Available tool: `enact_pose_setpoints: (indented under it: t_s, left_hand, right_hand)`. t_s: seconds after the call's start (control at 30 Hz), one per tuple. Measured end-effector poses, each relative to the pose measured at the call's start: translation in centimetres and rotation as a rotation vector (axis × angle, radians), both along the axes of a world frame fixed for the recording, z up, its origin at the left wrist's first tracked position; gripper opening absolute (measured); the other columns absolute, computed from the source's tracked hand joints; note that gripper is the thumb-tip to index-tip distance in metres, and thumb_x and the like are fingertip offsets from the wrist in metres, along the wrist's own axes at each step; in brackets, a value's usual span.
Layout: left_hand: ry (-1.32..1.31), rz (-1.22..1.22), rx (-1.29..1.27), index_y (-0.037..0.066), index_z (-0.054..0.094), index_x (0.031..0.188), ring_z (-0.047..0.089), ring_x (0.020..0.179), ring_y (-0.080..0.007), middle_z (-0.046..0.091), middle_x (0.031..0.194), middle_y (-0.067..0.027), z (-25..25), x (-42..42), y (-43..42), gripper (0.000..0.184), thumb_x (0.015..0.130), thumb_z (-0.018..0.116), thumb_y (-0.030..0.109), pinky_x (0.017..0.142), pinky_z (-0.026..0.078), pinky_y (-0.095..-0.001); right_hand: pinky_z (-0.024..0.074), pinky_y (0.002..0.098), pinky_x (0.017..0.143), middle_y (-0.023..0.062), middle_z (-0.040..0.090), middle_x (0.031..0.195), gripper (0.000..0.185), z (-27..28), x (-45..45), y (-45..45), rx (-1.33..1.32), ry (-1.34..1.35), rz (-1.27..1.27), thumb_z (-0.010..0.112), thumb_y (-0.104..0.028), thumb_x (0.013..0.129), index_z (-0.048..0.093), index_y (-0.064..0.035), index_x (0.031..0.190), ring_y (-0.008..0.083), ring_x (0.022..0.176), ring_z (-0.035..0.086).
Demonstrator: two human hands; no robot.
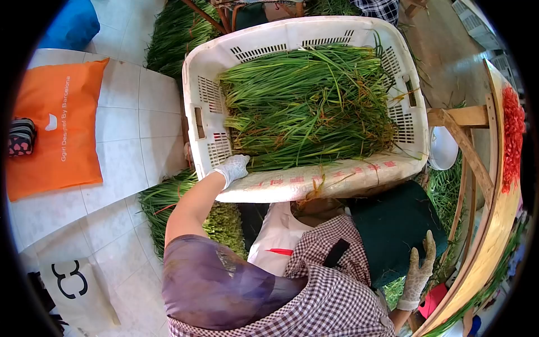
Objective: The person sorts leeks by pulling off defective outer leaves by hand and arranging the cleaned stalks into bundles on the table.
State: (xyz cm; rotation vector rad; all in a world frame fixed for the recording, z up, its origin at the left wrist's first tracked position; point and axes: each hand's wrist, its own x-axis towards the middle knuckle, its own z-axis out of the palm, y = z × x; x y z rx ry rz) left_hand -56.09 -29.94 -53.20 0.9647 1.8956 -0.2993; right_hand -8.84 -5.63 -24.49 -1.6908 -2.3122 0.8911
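With my right hand (417, 276) spread empty, my left hand (232, 168), closed or not I couldn't tell, needed lightness beside the green stems (303, 106).

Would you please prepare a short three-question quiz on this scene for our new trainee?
1. True or false: the gloved left hand is at the near-left corner of the white basket.
2. Multiple choice: what is the main colour of the long, thin leaves in the basket? A: red. B: green. C: purple.
3. Short answer: which hand is away from the basket?

Key: 1. True. 2. B. 3. The right hand, also gloved.
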Motion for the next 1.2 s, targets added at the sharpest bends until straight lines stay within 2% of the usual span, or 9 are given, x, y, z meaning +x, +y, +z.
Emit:
enact_pose_setpoints:
  t_s: [0.23, 0.43, 0.57, 0.63, 0.7, 0.77, 0.97, 1.07, 1.2]
  left_hand:
    - [-0.101, 0.241, -0.091, 0.004, 0.055, 0.124, 0.058, 0.108, -0.0363, 0.058, 0.117, -0.0251, -4.0, -0.3, -0.2, 0.053, 0.072, 0.059, 0.011, 0.093, 0.044, -0.04]
    - [-0.177, 0.323, -0.104, 0.007, 0.056, 0.125, 0.054, 0.115, -0.0322, 0.055, 0.124, -0.0218, -4.9, -2.1, -0.3, 0.056, 0.076, 0.061, 0.035, 0.095, 0.043, -0.0375]
    - [-0.441, -0.342, 0.143, 0.013, 0.064, 0.115, 0.053, 0.116, -0.0252, 0.059, 0.123, -0.0092, -1.7, -5.2, 1.7, 0.045, 0.074, 0.07, 0.03, 0.097, 0.043, -0.0366]
    - [-0.797, 0.249, -0.046, 0.01, 0.065, 0.111, 0.055, 0.111, -0.0256, 0.062, 0.119, -0.0084, -0.4, -6.3, 3.6, 0.039, 0.075, 0.068, 0.024, 0.094, 0.045, -0.0367]
    - [-0.725, 0.688, -0.165, 0.008, 0.065, 0.107, 0.055, 0.113, -0.0249, 0.063, 0.115, -0.0086, 3.7, -5.8, 5.2, 0.034, 0.076, 0.065, 0.023, 0.093, 0.045, -0.0373]
    - [-0.771, 0.766, -0.089, 0.002, 0.062, 0.105, 0.066, 0.094, -0.0277, 0.059, 0.117, -0.0151, 3.8, -5.8, 5.6, 0.032, 0.078, 0.064, 0.018, 0.085, 0.052, -0.0361]
    - [-0.651, 0.624, -0.243, -0.002, 0.057, 0.106, 0.067, 0.088, -0.0289, 0.058, 0.115, -0.0208, 3.5, -4.4, 7.7, 0.037, 0.077, 0.067, 0.019, 0.078, 0.054, -0.0351]
    - [0.079, 0.112, -0.057, -0.002, 0.026, 0.139, 0.066, 0.082, -0.0308, 0.063, 0.096, -0.0267, 4.1, -1.9, 7.0, 0.087, 0.071, 0.074, 0.023, 0.07, 0.053, -0.0392]
    - [0.091, -0.039, 0.022, 0.006, 0.037, 0.139, 0.063, 0.093, -0.0353, 0.065, 0.101, -0.0227, 7.8, 1.3, 5.7, 0.081, 0.071, 0.073, 0.031, 0.081, 0.051, -0.0417]
  right_hand:
    - [0.0344, 0.0374, 0.105, 0.0109, 0.046, 0.137, 0.049, 0.3, -1.6, -0.5, -0.077, 0.045, -0.016, 0.058, -0.016, 0.091, 0.043, -0.0076, 0.137, 0.0254, 0.124, 0.046]
    - [0.0339, 0.0376, 0.106, 0.0127, 0.047, 0.136, 0.05, 0.8, -2.0, -1.0, -0.114, 0.082, -0.027, 0.058, -0.015, 0.09, 0.043, -0.004, 0.136, 0.0264, 0.123, 0.046]
    - [0.0346, 0.0381, 0.106, 0.0129, 0.047, 0.135, 0.05, 1.2, -1.6, -1.0, -0.096, 0.056, 0.004, 0.059, -0.015, 0.09, 0.044, -0.0048, 0.136, 0.0262, 0.122, 0.047]
    - [0.035, 0.0382, 0.105, 0.0129, 0.047, 0.135, 0.05, 1.5, -1.8, -1.1, -0.105, 0.033, -0.01, 0.059, -0.016, 0.09, 0.044, -0.0055, 0.136, 0.026, 0.122, 0.047]
    - [0.0354, 0.0384, 0.105, 0.0128, 0.047, 0.135, 0.049, 1.4, -2.1, -1.0, -0.112, 0.015, -0.02, 0.058, -0.016, 0.09, 0.044, -0.0062, 0.136, 0.0258, 0.121, 0.048]
    - [0.036, 0.0383, 0.104, 0.0127, 0.047, 0.135, 0.047, 1.2, -2.5, -1.0, -0.142, 0.019, -0.035, 0.058, -0.017, 0.091, 0.046, -0.0072, 0.136, 0.0252, 0.121, 0.048]
    - [0.0371, 0.0373, 0.103, 0.0121, 0.05, 0.134, 0.045, 0.8, -2.4, -1.1, -0.152, 0.055, 0.043, 0.058, -0.018, 0.091, 0.048, -0.0051, 0.133, 0.0251, 0.119, 0.05]
    - [0.0375, 0.0367, 0.103, 0.0116, 0.051, 0.133, 0.045, 0.9, -3.0, -1.1, -0.162, 0.043, 0.029, 0.059, -0.018, 0.091, 0.049, -0.0042, 0.132, 0.0251, 0.118, 0.051]
    - [0.0383, 0.0348, 0.102, 0.0086, 0.051, 0.133, 0.045, 0.2, -2.9, -1.1, -0.186, 0.033, 0.104, 0.058, -0.02, 0.092, 0.049, -0.007, 0.134, 0.0226, 0.117, 0.051]
